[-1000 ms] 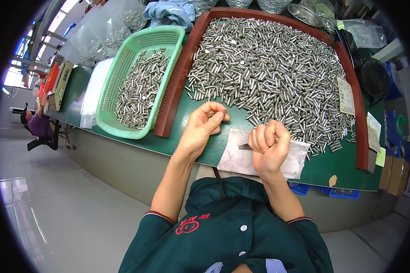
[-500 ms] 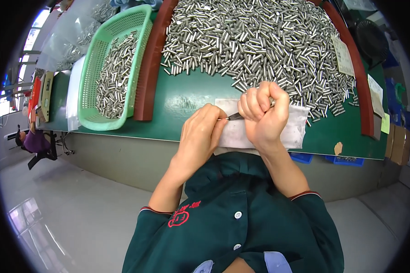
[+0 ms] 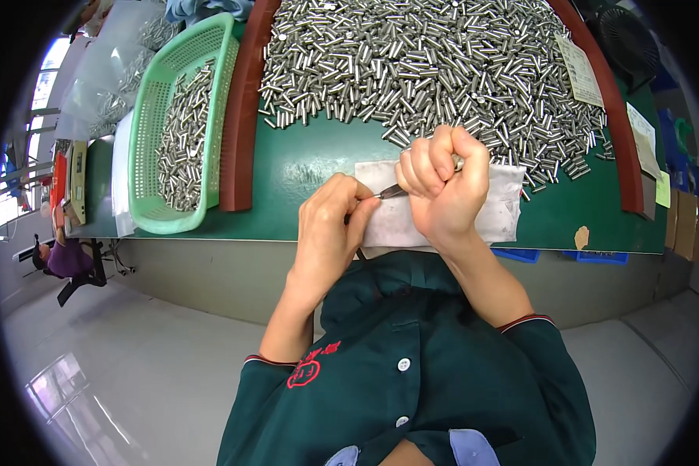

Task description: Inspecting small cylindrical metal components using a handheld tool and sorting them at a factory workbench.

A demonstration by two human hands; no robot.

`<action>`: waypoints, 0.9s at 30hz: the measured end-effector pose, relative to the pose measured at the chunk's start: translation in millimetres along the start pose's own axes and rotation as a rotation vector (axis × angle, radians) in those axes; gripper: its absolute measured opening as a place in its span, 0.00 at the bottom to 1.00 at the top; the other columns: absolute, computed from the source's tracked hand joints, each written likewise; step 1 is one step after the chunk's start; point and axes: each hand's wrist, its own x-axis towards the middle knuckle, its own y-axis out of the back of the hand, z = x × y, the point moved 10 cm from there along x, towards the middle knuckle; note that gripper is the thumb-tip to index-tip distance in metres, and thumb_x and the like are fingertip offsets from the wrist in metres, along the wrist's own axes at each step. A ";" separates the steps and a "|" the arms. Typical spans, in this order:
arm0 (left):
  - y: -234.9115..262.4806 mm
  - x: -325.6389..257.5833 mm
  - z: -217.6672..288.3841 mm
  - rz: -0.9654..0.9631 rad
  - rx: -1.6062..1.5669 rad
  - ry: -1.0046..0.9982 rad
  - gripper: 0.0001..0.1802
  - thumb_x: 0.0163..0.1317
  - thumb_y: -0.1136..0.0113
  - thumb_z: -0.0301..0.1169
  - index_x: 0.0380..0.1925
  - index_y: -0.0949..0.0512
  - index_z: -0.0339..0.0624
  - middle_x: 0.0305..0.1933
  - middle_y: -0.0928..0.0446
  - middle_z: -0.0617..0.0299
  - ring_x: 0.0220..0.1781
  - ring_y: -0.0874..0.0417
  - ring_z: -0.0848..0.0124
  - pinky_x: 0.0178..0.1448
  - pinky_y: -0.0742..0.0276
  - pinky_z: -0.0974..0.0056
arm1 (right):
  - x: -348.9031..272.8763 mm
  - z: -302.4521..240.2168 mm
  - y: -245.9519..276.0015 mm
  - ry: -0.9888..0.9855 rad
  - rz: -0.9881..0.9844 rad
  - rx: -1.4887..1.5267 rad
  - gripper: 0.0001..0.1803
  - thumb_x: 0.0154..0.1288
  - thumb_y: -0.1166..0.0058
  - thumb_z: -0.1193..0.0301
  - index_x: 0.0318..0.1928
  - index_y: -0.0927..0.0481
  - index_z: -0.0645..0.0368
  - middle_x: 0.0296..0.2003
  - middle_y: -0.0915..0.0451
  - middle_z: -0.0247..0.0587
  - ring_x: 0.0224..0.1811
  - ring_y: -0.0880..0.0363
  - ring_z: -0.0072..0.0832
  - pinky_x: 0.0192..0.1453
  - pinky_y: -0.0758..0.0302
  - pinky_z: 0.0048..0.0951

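Head view: pinching a silvery metal piece, mostly hidden, in the fingers of the left hand, apparently to steady it for the dark pointed metal tool clenched in the right hand, over a stained white cloth. Printed too finely to read on the cream paper sheet; embroidered red on the dark-green shirt.

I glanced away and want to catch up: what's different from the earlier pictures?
The left hand, apart from the right hand a second ago, has come rightward over the cloth, its fingertips meeting the dark tool. The right hand still grips the tool. The view shifted. The green basket and pile of metal pins look unchanged.
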 end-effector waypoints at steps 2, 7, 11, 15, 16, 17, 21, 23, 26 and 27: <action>1.6 0.1 -0.4 0.005 0.004 0.003 0.07 0.44 0.41 0.19 0.19 0.31 0.36 0.17 0.35 0.57 0.18 0.34 0.62 0.24 0.38 0.63 | 0.5 1.1 -0.5 -0.004 0.004 0.000 0.20 0.61 0.71 0.62 0.12 0.46 0.51 0.05 0.49 0.27 0.08 0.59 0.17 0.14 0.57 0.22; 2.3 1.0 -0.5 0.006 0.003 -0.007 0.08 0.44 0.41 0.20 0.19 0.31 0.35 0.17 0.35 0.57 0.18 0.33 0.63 0.23 0.38 0.63 | 1.0 1.3 -0.9 0.000 0.002 -0.003 0.20 0.61 0.71 0.62 0.12 0.46 0.51 0.05 0.49 0.27 0.08 0.59 0.17 0.14 0.57 0.22; 1.9 1.5 -1.2 -0.005 0.011 -0.004 0.07 0.44 0.41 0.20 0.19 0.31 0.35 0.17 0.35 0.57 0.18 0.33 0.63 0.23 0.37 0.63 | 0.9 0.4 -0.4 0.021 0.007 0.086 0.19 0.60 0.69 0.67 0.12 0.46 0.54 0.06 0.49 0.29 0.09 0.58 0.16 0.14 0.58 0.21; 1.1 0.5 -4.1 -0.001 -0.009 0.018 0.07 0.44 0.40 0.20 0.19 0.31 0.35 0.17 0.34 0.57 0.17 0.33 0.63 0.23 0.37 0.63 | 0.4 0.9 -1.2 0.019 0.005 0.071 0.20 0.60 0.69 0.67 0.12 0.46 0.55 0.06 0.48 0.29 0.09 0.58 0.16 0.14 0.58 0.21; 0.6 0.6 -5.5 0.000 -0.014 0.027 0.07 0.44 0.40 0.20 0.19 0.31 0.35 0.16 0.34 0.57 0.17 0.33 0.63 0.22 0.37 0.63 | 0.5 1.0 -0.8 0.020 0.011 0.062 0.20 0.61 0.69 0.66 0.12 0.46 0.55 0.06 0.48 0.29 0.09 0.58 0.16 0.14 0.58 0.21; 0.3 0.4 -6.6 0.000 -0.014 0.027 0.07 0.44 0.40 0.20 0.19 0.31 0.35 0.16 0.34 0.57 0.17 0.33 0.63 0.22 0.37 0.63 | 0.7 1.1 -0.4 0.019 0.011 0.062 0.20 0.61 0.69 0.66 0.12 0.46 0.55 0.06 0.48 0.29 0.09 0.58 0.16 0.14 0.58 0.21; 0.1 0.2 -6.9 -0.002 -0.017 0.022 0.06 0.46 0.40 0.20 0.21 0.28 0.34 0.14 0.37 0.62 0.15 0.39 0.76 0.19 0.41 0.70 | 0.5 0.6 -3.1 0.014 -0.018 -0.036 0.20 0.61 0.72 0.62 0.11 0.46 0.51 0.06 0.49 0.27 0.08 0.59 0.17 0.14 0.57 0.22; 0.5 0.5 -7.2 0.000 -0.021 0.027 0.06 0.46 0.40 0.20 0.21 0.28 0.34 0.14 0.37 0.62 0.14 0.39 0.76 0.19 0.41 0.70 | 0.3 -0.8 -3.6 0.019 -0.024 -0.034 0.20 0.61 0.72 0.62 0.11 0.46 0.51 0.06 0.49 0.27 0.08 0.59 0.17 0.14 0.57 0.22; 0.9 0.3 -6.8 0.003 -0.018 0.024 0.06 0.46 0.40 0.20 0.20 0.28 0.34 0.14 0.37 0.62 0.15 0.39 0.76 0.19 0.41 0.71 | -0.1 1.2 -3.6 -0.007 -0.030 -0.007 0.20 0.61 0.72 0.62 0.11 0.46 0.51 0.05 0.49 0.27 0.08 0.59 0.17 0.14 0.57 0.22; 1.0 0.2 -7.4 0.001 -0.010 0.039 0.07 0.45 0.40 0.21 0.19 0.29 0.34 0.15 0.35 0.59 0.15 0.36 0.70 0.20 0.39 0.67 | 0.0 0.8 -3.9 -0.006 -0.029 0.014 0.20 0.61 0.71 0.62 0.11 0.46 0.51 0.05 0.49 0.27 0.08 0.59 0.17 0.14 0.57 0.22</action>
